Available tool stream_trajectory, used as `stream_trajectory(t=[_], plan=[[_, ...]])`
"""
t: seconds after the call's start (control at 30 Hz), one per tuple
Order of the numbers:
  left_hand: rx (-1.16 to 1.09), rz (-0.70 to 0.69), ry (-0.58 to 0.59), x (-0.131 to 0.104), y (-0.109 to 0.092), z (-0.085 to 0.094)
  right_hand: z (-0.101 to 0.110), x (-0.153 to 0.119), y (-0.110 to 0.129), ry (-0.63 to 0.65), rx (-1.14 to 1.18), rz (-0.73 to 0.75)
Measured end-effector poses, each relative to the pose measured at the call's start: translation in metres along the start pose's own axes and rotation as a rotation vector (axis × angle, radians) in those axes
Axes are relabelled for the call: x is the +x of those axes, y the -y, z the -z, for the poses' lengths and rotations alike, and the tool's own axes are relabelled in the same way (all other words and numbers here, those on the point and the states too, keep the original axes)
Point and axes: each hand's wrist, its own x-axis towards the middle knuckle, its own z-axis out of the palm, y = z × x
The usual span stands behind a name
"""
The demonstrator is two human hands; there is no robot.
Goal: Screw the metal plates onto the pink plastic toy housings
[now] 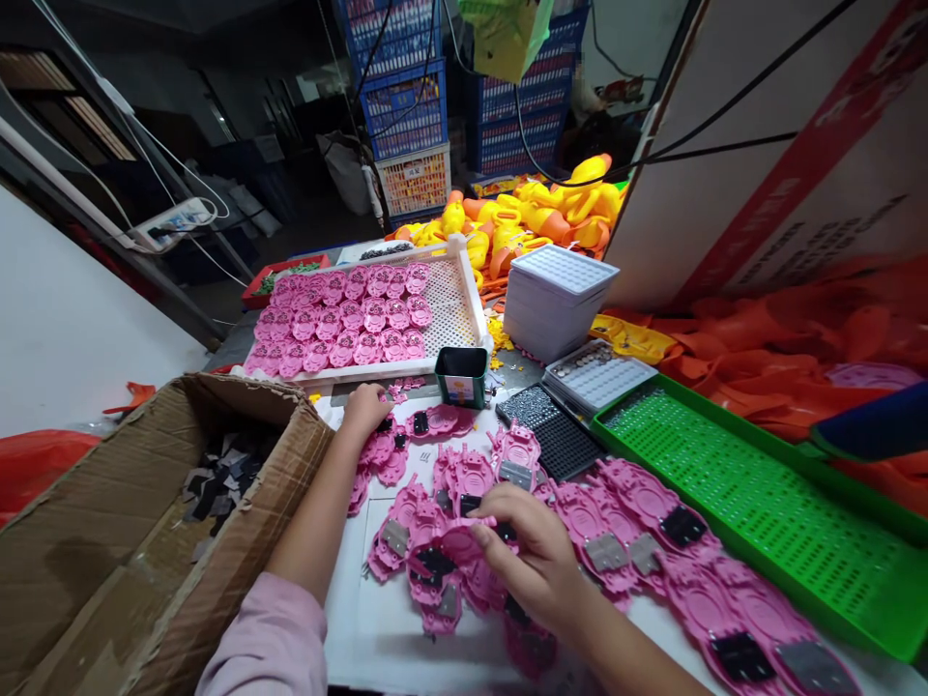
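Note:
Pink plastic toy shells [464, 483], many with small black or grey inserts, lie scattered over the white table [391, 628] in front of me. My left hand [364, 406] reaches forward and rests on the pink shells near a small dark green tin [462, 375]; whether it grips one is hidden. My right hand [526, 551] hovers over the near pile, fingertips pinching the edge of one pink shell [464, 530].
An open cardboard box [145, 522] with small black and grey pieces stands at the left. A white tray [453, 309] of finished pink shells sits behind. A green perforated tray [761, 503], stacked white trays [555, 300] and a black grid tray [558, 435] lie to the right.

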Motion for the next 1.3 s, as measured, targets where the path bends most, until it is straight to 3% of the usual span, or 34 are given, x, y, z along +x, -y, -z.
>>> stream_trajectory(t=[0.13, 0.23, 0.43, 0.47, 0.57, 0.73, 0.87, 0.93, 1.0, 1.1, 1.3], plan=[[-0.272, -0.032, -0.027, -0.008, -0.008, 0.011, 0.001, 0.001, 0.000, -0.010, 0.006, 0.000], [-0.543, -0.128, 0.001, -0.044, -0.017, 0.016, 0.002, 0.002, 0.001, -0.025, 0.015, -0.007], [-1.025, -0.322, 0.346, -0.140, -0.032, 0.003, 0.006, 0.003, -0.001, -0.077, 0.005, -0.087], [-1.217, -0.332, 0.482, -0.149, -0.034, -0.001, 0.007, 0.003, -0.001, -0.088, -0.002, -0.109], [-1.526, -0.298, 0.774, -0.163, -0.039, -0.012, 0.007, 0.005, -0.003, -0.144, -0.042, -0.130], [-1.564, -0.198, 0.941, -0.169, -0.043, -0.022, 0.007, 0.008, -0.007, -0.230, -0.217, -0.105], [-1.623, -0.130, 0.880, -0.173, -0.045, -0.024, 0.008, 0.006, -0.010, -0.340, -0.368, 0.032], [-1.627, -0.130, 0.755, -0.175, -0.046, -0.026, 0.009, 0.004, -0.009, -0.325, -0.381, 0.187], [-1.551, -0.178, 0.569, -0.176, -0.044, -0.029, 0.007, 0.002, -0.008, -0.226, -0.383, 0.280], [-1.337, -0.310, 0.329, -0.177, -0.039, -0.039, 0.004, 0.000, -0.004, -0.099, -0.410, 0.290], [-1.157, -0.528, 0.168, -0.183, -0.032, -0.053, 0.002, 0.004, 0.006, -0.061, -0.247, 0.185]])
